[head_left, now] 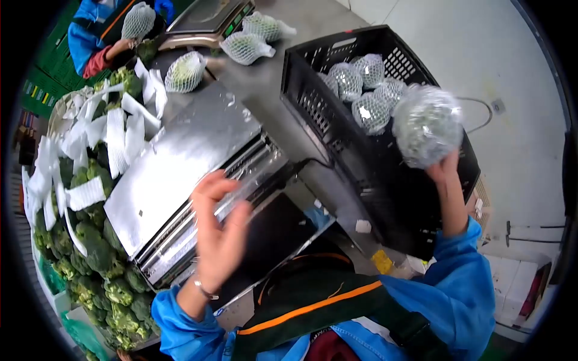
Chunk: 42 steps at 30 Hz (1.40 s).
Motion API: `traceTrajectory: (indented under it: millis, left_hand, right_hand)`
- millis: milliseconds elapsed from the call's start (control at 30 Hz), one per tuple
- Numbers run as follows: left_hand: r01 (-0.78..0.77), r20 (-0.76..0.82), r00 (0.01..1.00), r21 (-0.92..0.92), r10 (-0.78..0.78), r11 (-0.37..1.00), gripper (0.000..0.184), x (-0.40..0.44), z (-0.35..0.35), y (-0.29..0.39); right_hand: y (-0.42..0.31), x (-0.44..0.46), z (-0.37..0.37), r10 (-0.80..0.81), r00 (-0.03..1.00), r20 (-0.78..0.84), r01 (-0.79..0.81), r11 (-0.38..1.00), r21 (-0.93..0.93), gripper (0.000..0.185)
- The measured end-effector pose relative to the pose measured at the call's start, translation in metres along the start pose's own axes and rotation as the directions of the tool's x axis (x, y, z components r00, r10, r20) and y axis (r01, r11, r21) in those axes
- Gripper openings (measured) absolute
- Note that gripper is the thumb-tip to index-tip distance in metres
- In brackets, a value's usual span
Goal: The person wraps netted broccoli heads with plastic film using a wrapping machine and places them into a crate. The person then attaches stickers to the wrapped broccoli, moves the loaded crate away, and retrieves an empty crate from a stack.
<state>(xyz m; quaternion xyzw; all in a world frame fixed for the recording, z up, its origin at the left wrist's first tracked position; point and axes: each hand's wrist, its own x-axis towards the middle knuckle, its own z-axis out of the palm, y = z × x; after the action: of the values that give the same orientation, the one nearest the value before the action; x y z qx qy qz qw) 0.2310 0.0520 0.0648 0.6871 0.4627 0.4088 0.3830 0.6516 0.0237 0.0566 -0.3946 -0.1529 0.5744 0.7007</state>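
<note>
My right hand [444, 168] grips a broccoli head wrapped in clear film [427, 125], held above the near part of a black plastic crate [385, 180]. Inside the crate sit several film-wrapped broccoli heads in foam nets [371, 112]. My left hand [220, 231] hovers over the film wrapping machine [186, 156], its fingers and thumb spread apart. Between them the machine's roller and film [256, 180] show through, and nothing appears to be held.
Loose broccoli [99, 246] is piled on the left, with white foam nets [117, 141] strewn over it. Netted heads [185, 72] lie near a weighing scale [208, 21] at the back. A co-worker [99, 42] in a blue sleeve handles another netted head [138, 22].
</note>
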Motion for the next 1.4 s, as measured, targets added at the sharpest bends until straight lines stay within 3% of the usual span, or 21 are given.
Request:
traceTrajectory:
  millis: [67,100,133,200,267,400,467,533,567,667,733,800,867,933,1067,1100,1133,1167,1200,1233,1400]
  left_hand:
    - [0.093,-0.165,0.979,-0.175,-0.122,0.980,0.028,0.041,-0.009,-0.016]
    - [0.044,-0.189,0.980,-0.059,-0.055,0.997,0.027,0.066,-0.014,-0.021]
    - [-0.003,-0.207,0.978,0.063,0.016,0.998,0.027,0.095,-0.018,-0.025]
    - [-0.045,-0.144,0.986,0.248,0.082,0.968,0.028,0.159,-0.017,-0.038]
    - [0.045,-0.078,0.997,0.293,-0.023,0.955,0.035,0.224,-0.006,-0.077]
    - [-0.286,0.147,0.954,0.708,0.262,0.646,0.067,0.333,0.037,-0.168]
    - [-0.420,0.358,0.907,0.815,0.223,0.401,0.078,0.371,0.068,-0.190]
    - [-0.471,0.465,0.882,0.872,0.077,0.130,0.080,0.394,0.107,-0.194]
    - [-0.394,0.389,0.916,0.918,0.097,0.038,0.098,0.403,0.126,-0.219]
    - [-0.351,0.349,0.936,0.933,0.039,0.073,0.071,0.420,0.139,-0.235]
    - [-0.315,0.318,0.948,0.927,0.019,0.206,0.063,0.412,0.130,-0.210]
    - [-0.203,0.227,0.974,0.837,0.014,0.508,0.071,0.391,0.107,-0.150]
    - [-0.331,0.186,0.942,0.645,0.278,0.689,0.067,0.351,0.073,-0.105]
    - [-0.490,0.240,0.861,0.624,0.448,0.609,0.065,0.289,0.028,-0.055]
    - [-0.368,0.164,0.878,0.832,0.449,0.416,0.070,0.133,-0.047,-0.046]
    - [-0.315,0.127,0.901,0.850,0.415,0.422,0.070,0.101,-0.063,-0.048]
    - [-0.255,0.086,0.924,0.866,0.374,0.431,0.069,0.070,-0.077,-0.051]
    - [-0.223,0.078,0.936,0.887,0.344,0.405,0.070,0.043,-0.091,-0.061]
    - [-0.194,0.069,0.946,0.904,0.316,0.382,0.071,0.021,-0.103,-0.072]
    - [-0.158,0.073,0.968,0.919,0.239,0.361,0.074,0.002,-0.111,-0.080]
    - [-0.035,-0.054,0.990,0.807,0.132,0.590,0.080,-0.055,-0.141,-0.054]
  right_hand:
    - [0.014,0.042,-0.051,0.276,0.960,0.051,-0.251,0.926,-0.283,0.058]
    - [0.031,0.056,-0.059,0.296,0.955,0.008,-0.254,0.833,-0.491,0.055]
    - [0.070,0.085,-0.111,0.312,0.946,-0.088,-0.312,0.801,-0.511,0.055]
    - [0.100,0.090,-0.037,0.289,0.819,-0.495,-0.547,0.654,-0.523,0.058]
    - [0.154,0.122,-0.096,-0.188,0.967,-0.173,-0.087,0.394,-0.915,0.056]
    - [0.152,0.102,-0.078,-0.264,0.957,-0.123,-0.098,0.108,-0.989,0.059]
    - [0.134,0.093,-0.041,-0.356,0.885,0.301,0.166,-0.362,-0.917,0.058]
    - [0.146,0.112,-0.053,-0.275,0.756,0.594,0.454,-0.433,-0.778,0.052]
    - [0.149,0.118,-0.055,-0.258,0.787,0.561,0.449,-0.385,-0.806,0.049]
    - [0.153,0.129,-0.059,-0.254,0.814,0.523,0.462,-0.263,-0.847,0.044]
    - [0.153,0.124,-0.067,-0.322,0.768,0.554,0.514,-0.208,-0.832,0.044]
    - [0.151,0.124,-0.066,-0.294,0.780,0.552,0.501,-0.235,-0.833,0.045]
    - [0.147,0.122,-0.057,-0.261,0.819,0.511,0.458,-0.239,-0.856,0.045]
    - [0.145,0.119,-0.051,-0.267,0.815,0.514,0.467,-0.223,-0.856,0.041]
    - [0.118,0.121,-0.063,-0.166,0.916,0.365,0.364,-0.036,-0.931,0.040]
    - [0.103,0.121,-0.054,-0.221,0.961,0.166,0.205,0.167,-0.964,0.040]
    - [0.074,0.116,-0.021,-0.259,0.961,0.098,0.133,0.122,-0.984,0.037]
    - [0.057,0.115,-0.006,-0.282,0.951,0.123,0.198,0.254,-0.947,0.035]
    - [0.041,0.110,0.021,-0.345,0.836,0.427,0.458,0.010,-0.889,0.032]
    - [0.037,0.102,0.063,-0.336,0.796,0.503,0.560,0.094,-0.823,0.030]
    - [0.131,0.006,0.264,0.029,0.556,0.831,0.824,0.115,-0.555,0.024]
